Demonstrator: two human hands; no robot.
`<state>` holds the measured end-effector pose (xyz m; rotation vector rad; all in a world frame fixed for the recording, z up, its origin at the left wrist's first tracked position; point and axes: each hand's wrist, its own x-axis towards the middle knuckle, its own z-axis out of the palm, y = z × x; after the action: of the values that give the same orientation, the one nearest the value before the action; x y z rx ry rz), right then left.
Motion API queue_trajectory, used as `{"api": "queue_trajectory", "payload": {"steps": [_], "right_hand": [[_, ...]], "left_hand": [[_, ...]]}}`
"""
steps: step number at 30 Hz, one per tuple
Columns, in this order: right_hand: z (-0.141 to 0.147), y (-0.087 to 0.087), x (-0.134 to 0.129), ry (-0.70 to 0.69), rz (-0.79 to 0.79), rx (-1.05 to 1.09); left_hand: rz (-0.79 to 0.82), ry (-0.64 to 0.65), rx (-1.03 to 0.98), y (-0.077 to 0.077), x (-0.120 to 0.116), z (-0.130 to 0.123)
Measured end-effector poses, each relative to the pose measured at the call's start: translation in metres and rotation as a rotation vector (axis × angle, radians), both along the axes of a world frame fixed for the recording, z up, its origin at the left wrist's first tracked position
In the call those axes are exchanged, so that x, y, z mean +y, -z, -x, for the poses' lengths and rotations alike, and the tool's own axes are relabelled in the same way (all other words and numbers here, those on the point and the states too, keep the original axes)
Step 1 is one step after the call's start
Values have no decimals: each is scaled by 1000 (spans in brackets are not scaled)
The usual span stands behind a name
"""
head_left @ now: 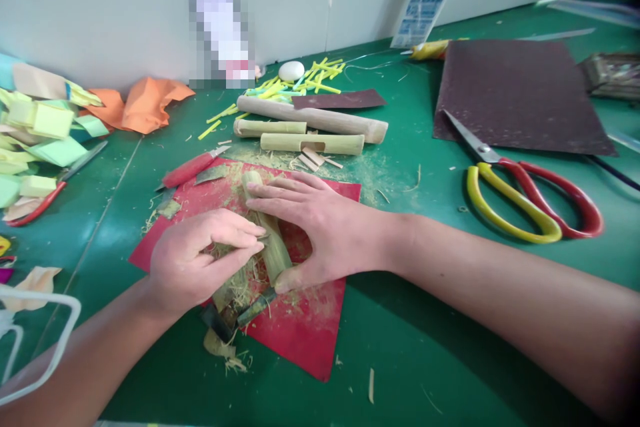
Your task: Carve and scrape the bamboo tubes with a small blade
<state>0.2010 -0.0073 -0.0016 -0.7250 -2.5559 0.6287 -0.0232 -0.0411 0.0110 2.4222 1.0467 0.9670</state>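
Note:
A pale green bamboo piece (276, 255) lies at a slant on a red sheet (315, 340) strewn with shavings. My right hand (320, 220) rests over it with spread fingers, fingertips near its far end and thumb at its near end, steadying it against the sheet. From the left, my left hand (200, 257) touches the bamboo's side with thumb and fingers pinched together; something small and dark shows at the fingertips, too small to name. Dark curled scraps (217, 321) lie by the bamboo's near end. A red-handled knife (193, 169) lies at the sheet's far left edge.
Beyond the sheet are bamboo tubes (313, 143) and yellow strips (320, 77). Scissors (520, 193) and dark sandpaper (520, 93) lie on the right. Folded papers (50, 127), another red-handled knife (47, 203) and a white wire frame (70, 340) occupy the left.

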Motion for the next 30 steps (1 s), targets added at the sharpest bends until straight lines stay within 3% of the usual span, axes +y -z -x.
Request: {"api": "queue_trajectory", "payload": {"steps": [5,13,25,30], "right_hand": [[0,0,0,-1,7,-9],[0,0,-1,4,16,10],[0,0,-1,2,46,10],[0,0,-1,-3,36,22]], "left_hand": [[-45,20,181,-5,4,2],[-273,99,329,-10,0,0],[-201,-10,342,-9,-3,-2],[-205,1,358,-11,-5,-3]]}}
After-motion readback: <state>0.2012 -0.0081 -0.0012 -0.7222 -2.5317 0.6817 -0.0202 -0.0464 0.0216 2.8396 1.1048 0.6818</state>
